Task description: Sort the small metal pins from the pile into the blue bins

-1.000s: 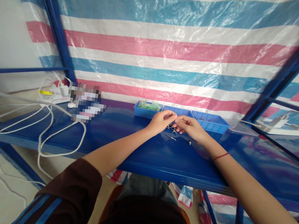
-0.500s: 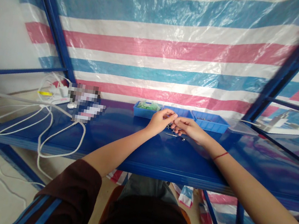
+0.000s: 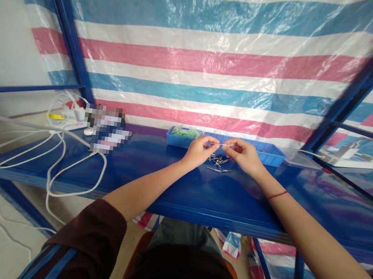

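Observation:
My left hand [image 3: 201, 150] and my right hand [image 3: 241, 155] face each other above the blue table. Between their fingertips runs a thin silvery metal rod [image 3: 223, 145], level, one end pinched in each hand. Its exact kind is too small to make out. Below the hands a small heap of thin metal pieces [image 3: 217, 160] lies on the tabletop. Nearer to me, a few more slim metal pieces [image 3: 220, 169] lie in a row across it.
Blue bins stand along the table's back: the left bin [image 3: 177, 143] holds green material, the right bin [image 3: 270, 158] is partly behind my right hand. White cables [image 3: 59, 157] loop over the left side. A power strip [image 3: 356, 161] sits at right.
My hands were close together, fingers touching. The right hand has moved a little right and up, so the rod between them and the heap below now show.

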The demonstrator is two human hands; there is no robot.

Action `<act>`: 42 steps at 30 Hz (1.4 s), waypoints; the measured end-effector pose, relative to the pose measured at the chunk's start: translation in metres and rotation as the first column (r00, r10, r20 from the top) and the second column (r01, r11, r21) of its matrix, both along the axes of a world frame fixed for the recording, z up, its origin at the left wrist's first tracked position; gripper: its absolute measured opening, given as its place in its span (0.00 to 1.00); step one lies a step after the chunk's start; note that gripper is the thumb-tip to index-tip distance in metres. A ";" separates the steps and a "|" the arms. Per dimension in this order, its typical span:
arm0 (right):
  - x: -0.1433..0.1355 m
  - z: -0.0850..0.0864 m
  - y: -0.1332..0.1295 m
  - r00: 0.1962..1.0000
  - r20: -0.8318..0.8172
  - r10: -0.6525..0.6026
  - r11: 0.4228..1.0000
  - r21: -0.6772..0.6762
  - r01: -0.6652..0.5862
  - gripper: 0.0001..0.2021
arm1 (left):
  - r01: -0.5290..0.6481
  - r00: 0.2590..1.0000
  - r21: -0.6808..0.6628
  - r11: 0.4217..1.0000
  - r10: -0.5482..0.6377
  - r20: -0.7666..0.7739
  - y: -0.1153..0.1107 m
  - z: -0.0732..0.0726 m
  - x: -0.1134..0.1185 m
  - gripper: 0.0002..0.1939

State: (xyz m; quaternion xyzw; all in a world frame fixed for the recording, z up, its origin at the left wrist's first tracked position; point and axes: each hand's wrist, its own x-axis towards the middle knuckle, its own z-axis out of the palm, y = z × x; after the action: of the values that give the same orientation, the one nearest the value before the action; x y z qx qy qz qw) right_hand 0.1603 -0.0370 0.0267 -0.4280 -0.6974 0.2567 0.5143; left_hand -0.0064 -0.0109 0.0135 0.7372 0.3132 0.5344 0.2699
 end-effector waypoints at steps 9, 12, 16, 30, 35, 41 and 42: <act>0.017 0.000 0.012 0.941 0.195 -0.277 0.946 0.226 0.232 0.16 | -0.076 0.974 -0.030 0.997 0.067 -0.215 0.005 -0.007 -0.001 0.17; 0.046 0.000 0.019 0.728 0.259 -0.635 0.763 0.356 0.539 0.15 | -0.015 0.917 0.060 0.998 0.038 -0.397 0.003 -0.008 -0.004 0.16; 0.080 -0.005 0.024 0.436 0.412 -0.800 0.591 0.417 0.691 0.19 | 0.107 0.736 0.168 0.980 0.035 -0.676 -0.004 -0.003 -0.008 0.10; 0.020 0.008 -0.003 0.804 0.584 -0.116 0.992 0.109 0.064 0.14 | 0.121 0.677 0.234 0.965 0.092 -0.730 -0.001 -0.004 -0.008 0.12; 0.011 -0.001 -0.001 0.815 0.577 0.048 0.997 0.015 -0.069 0.17 | 0.091 0.834 0.252 0.963 0.065 -0.549 0.003 -0.001 -0.008 0.09; 0.011 -0.005 0.003 0.868 0.480 0.125 0.992 -0.032 -0.125 0.16 | 0.056 0.945 0.108 0.993 -0.018 -0.325 0.002 -0.004 -0.004 0.08; 0.010 -0.005 0.002 0.883 0.447 0.144 0.989 -0.049 -0.137 0.16 | 0.044 0.959 0.074 0.996 -0.021 -0.282 0.002 -0.005 -0.003 0.09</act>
State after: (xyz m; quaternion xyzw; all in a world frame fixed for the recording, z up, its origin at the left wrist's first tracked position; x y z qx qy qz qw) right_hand 0.1702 -0.0346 0.0219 -0.4281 -0.8245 0.1928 0.3158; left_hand -0.0097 -0.0085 0.0086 0.8208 0.3147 0.4318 0.2020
